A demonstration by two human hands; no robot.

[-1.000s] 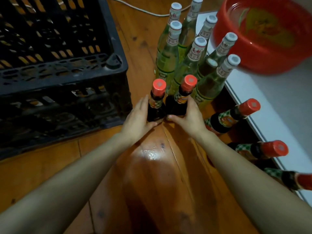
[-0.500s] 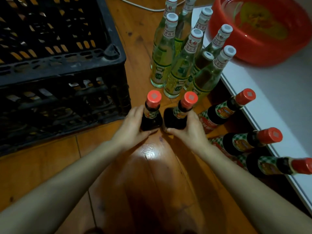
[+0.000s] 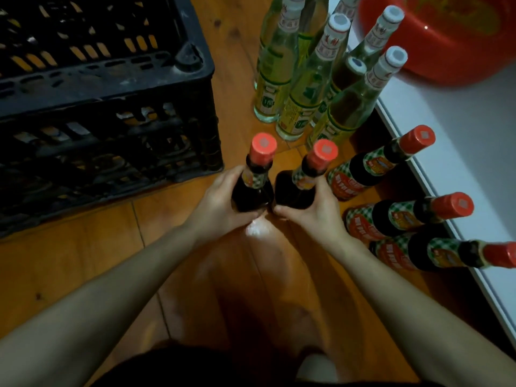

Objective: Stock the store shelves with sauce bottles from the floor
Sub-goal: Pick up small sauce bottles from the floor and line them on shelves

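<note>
On my feed the head view shows a wooden floor [image 3: 83, 261] with a black crate [image 3: 106, 88] at upper left. My left hand [image 3: 220, 202] grips one red-capped sauce bottle [image 3: 252, 191] and my right hand [image 3: 312, 210] grips a second sauce bottle [image 3: 293, 191]. Both are upright, side by side. Pale green bottles [image 3: 296, 107] stand just behind. Three more sauce bottles [image 3: 360, 174] stand beside a white shelf [image 3: 460, 149] bearing a red basin [image 3: 446, 37].

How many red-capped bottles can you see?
5 red-capped sauce bottles: one in the left hand, one in the right hand, three on the floor along the white ledge. More may be hidden out of frame.
</note>
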